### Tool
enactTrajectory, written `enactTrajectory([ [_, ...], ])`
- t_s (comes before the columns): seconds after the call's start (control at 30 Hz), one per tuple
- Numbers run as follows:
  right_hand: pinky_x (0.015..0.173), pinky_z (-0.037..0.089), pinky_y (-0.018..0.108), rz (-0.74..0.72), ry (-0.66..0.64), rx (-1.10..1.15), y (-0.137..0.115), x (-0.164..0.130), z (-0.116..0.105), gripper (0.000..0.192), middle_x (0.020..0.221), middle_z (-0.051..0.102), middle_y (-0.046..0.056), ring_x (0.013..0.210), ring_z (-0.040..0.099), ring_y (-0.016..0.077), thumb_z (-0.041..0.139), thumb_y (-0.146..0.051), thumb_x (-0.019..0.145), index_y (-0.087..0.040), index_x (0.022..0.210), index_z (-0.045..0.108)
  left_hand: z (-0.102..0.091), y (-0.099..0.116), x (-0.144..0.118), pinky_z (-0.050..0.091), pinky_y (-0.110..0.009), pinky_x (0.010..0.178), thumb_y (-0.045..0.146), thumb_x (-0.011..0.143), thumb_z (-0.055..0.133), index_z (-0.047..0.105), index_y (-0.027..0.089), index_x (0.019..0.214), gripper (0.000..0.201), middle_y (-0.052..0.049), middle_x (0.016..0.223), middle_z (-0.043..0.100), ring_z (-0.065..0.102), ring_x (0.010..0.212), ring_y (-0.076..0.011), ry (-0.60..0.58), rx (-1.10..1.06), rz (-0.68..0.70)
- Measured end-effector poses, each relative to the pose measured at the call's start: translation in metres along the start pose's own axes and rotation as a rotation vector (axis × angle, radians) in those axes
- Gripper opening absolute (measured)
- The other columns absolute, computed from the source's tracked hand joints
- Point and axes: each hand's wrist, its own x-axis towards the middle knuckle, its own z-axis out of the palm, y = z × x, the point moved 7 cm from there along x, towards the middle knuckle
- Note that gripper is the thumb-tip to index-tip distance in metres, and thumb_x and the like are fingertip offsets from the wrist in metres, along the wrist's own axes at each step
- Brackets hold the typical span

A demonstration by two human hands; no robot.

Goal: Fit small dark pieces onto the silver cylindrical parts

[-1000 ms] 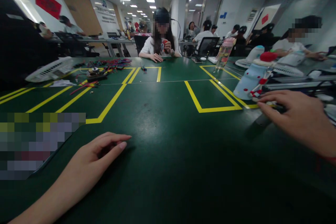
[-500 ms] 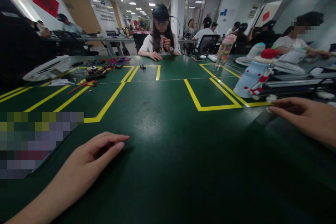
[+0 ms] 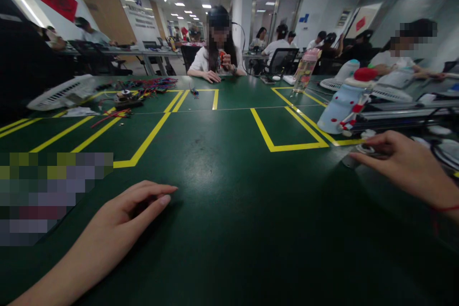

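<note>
My left hand rests on the dark green table, fingers stretched forward and the thumb a little apart, with nothing in it. On the right, my right hand closes its thumb and fingers around a small grey cylinder with a pale round rim at its top. Its exact kind is too unclear to name, and the fingers partly cover it. Just beyond that hand stands a light blue bottle with a red top and red dots.
Yellow tape marks areas on the table. Tangled wires and a white fan lie at the far left. A pink-lidded clear bottle stands farther back. Across the table sits a person; metal rails lie at right.
My right hand has moved left with the grey cylinder, showing more of the wrist and a red string on it. My left hand has stayed in place.
</note>
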Motion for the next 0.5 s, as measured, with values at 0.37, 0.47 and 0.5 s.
enactTrajectory([
  [0.37, 0.077, 0.052, 0.025, -0.789, -0.341, 0.721, -0.231, -0.090, 0.031, 0.022, 0.107, 0.059, 0.003, 0.092, 0.059, 0.0099, 0.067, -0.026, 0.080, -0.020, 0.095, 0.051, -0.001, -0.004, 0.000, 0.046, -0.039, 0.088, 0.057, 0.087, 0.053, 0.065, 0.034, 0.113, 0.037, -0.001, 0.120, 0.063, 0.059, 0.107, -0.0271, 0.008, 0.036, 0.027],
  [0.47, 0.081, 0.052, 0.026, -0.775, -0.421, 0.740, -0.236, -0.095, 0.043, 0.027, 0.111, 0.058, 0.003, 0.094, 0.058, 0.0105, 0.067, -0.026, 0.080, -0.021, 0.102, 0.052, 0.001, 0.008, 0.001, 0.047, -0.037, 0.084, 0.056, 0.087, 0.053, 0.066, 0.032, 0.112, 0.036, -0.002, 0.113, 0.064, 0.061, 0.101, -0.0252, 0.010, 0.029, 0.040],
  [0.5, 0.083, 0.053, 0.027, -0.734, -0.424, 0.763, -0.232, -0.095, 0.047, 0.035, 0.113, 0.058, 0.004, 0.097, 0.058, 0.0111, 0.069, -0.029, 0.078, -0.022, 0.107, 0.051, 0.004, 0.017, 0.001, 0.048, -0.036, 0.082, 0.055, 0.087, 0.054, 0.066, 0.032, 0.112, 0.036, -0.002, 0.111, 0.064, 0.061, 0.098, -0.0245, 0.010, 0.029, 0.059],
])
